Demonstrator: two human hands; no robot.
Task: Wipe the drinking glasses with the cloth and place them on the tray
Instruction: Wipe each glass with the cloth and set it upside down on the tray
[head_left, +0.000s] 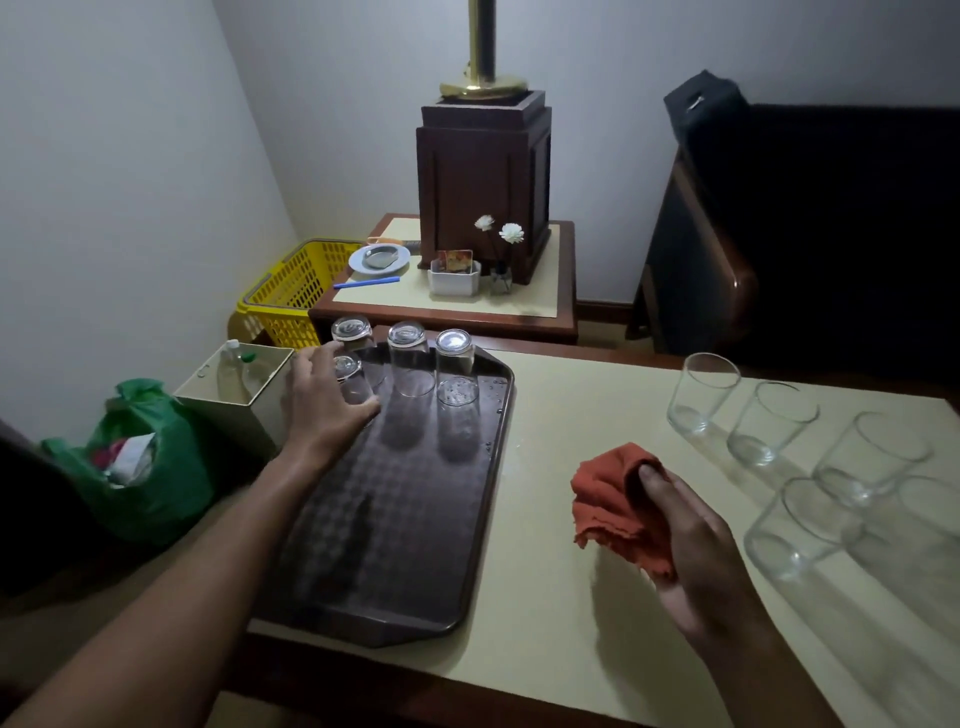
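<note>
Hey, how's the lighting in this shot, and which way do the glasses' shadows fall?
Head view: dim overall, darkest at the right behind the table; the upturned glasses throw shadows along the tray toward the camera; the upright glasses cast long pale streaks down-right; bright glints on the upturned bases; the right-edge glass looks soft.
</note>
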